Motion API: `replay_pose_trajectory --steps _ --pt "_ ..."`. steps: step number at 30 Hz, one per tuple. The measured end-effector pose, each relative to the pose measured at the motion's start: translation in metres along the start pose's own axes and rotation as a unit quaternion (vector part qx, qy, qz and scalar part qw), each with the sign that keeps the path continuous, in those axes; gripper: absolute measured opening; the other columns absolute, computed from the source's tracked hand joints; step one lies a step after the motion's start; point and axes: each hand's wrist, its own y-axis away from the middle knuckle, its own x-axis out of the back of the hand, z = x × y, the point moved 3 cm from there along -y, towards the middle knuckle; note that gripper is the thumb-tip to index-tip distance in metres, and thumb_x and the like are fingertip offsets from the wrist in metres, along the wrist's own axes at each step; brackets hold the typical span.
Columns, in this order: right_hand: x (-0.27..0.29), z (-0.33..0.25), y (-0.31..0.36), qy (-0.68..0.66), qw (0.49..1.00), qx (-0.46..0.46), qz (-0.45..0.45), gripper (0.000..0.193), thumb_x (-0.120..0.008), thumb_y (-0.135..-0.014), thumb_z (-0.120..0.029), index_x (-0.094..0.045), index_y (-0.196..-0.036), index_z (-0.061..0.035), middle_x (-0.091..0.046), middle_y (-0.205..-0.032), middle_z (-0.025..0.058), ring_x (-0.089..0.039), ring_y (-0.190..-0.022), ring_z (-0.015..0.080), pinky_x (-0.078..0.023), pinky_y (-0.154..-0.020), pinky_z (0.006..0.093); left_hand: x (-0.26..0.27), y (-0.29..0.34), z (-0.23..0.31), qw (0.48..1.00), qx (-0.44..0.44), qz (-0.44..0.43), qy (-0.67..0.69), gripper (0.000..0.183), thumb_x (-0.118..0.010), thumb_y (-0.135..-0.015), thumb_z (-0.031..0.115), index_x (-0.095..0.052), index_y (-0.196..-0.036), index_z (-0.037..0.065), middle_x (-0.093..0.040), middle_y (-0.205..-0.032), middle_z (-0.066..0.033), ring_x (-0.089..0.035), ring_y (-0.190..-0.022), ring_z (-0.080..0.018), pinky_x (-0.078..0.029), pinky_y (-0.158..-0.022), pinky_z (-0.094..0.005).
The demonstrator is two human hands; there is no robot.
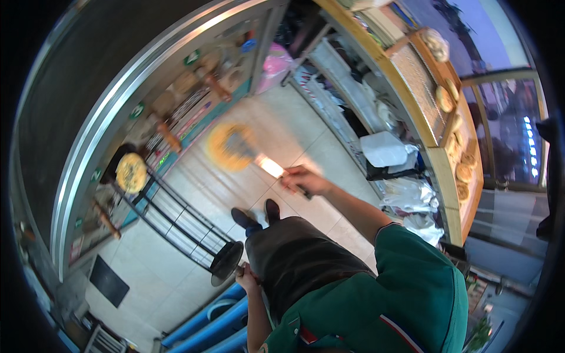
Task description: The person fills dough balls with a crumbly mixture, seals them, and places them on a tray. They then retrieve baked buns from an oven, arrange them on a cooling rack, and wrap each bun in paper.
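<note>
In my right hand is the handle of a metal spatula, fingers wrapped round it. A round yellow flatbread, smeared by motion, is at the spatula's blade, above the tiled floor. My left hand is closed at the near end of a long black metal rack, by a round dark plate; the grip is partly hidden. The rack slants away to the far left, where a second round flatbread with dark specks lies on its end.
Wooden handles stick out along the oven front at the left. On the right, a wooden counter bears several round breads, with shelves of bags below. Blue pipe-like bars lie near my left arm.
</note>
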Motion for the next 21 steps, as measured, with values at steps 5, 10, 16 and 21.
replay_pose_trajectory --steps 5,10,16,21 --pt "0.177 -0.075 0.117 -0.031 0.908 0.221 0.355 0.026 -0.06 -0.093 -0.034 -0.061 -0.094 -0.0074 -0.063 -0.085 0.0032 -0.056 -0.067 0.0114 -0.047 -0.063 0.0256 -0.007 0.009 0.011 1.0 0.002 0.01 -0.009 0.023 -0.064 -0.089 0.01 -0.056 -0.068 0.005 -0.043 -0.046 -0.0003 -0.04 -0.034 -0.0116 -0.03 -0.034 -0.0275" --pt "0.271 -0.131 0.142 -0.213 0.795 0.33 0.463 0.035 -0.054 -0.097 -0.037 -0.06 -0.094 -0.0018 -0.062 -0.081 0.0061 -0.058 -0.065 0.0142 -0.049 -0.061 0.026 -0.007 0.012 0.02 1.0 0.026 0.005 -0.014 0.028 -0.064 -0.089 0.013 -0.049 -0.066 0.007 -0.041 -0.044 -0.0021 -0.041 -0.032 -0.0151 -0.032 -0.033 -0.0296" --pt "0.184 -0.075 0.076 -0.06 0.824 0.343 0.447 0.025 -0.061 -0.095 -0.027 -0.062 -0.086 -0.0037 -0.061 -0.073 0.0062 -0.057 -0.062 0.0146 -0.044 -0.054 0.0282 -0.008 0.016 0.021 1.0 0.002 -0.004 -0.029 0.025 -0.063 -0.089 0.014 -0.044 -0.073 0.011 -0.041 -0.046 -0.0022 -0.041 -0.033 -0.0158 -0.033 -0.031 -0.0305" --pt "0.019 0.001 -0.023 0.067 0.994 0.033 0.075 0.018 -0.061 -0.095 -0.018 -0.067 -0.098 -0.0009 -0.064 -0.076 0.0025 -0.057 -0.061 0.0079 -0.047 -0.058 0.0221 -0.002 0.007 0.006 0.999 0.017 -0.033 0.027 0.026 -0.065 -0.088 0.012 -0.046 -0.072 0.012 -0.041 -0.049 0.0023 -0.039 -0.035 -0.0094 -0.03 -0.032 -0.0263"
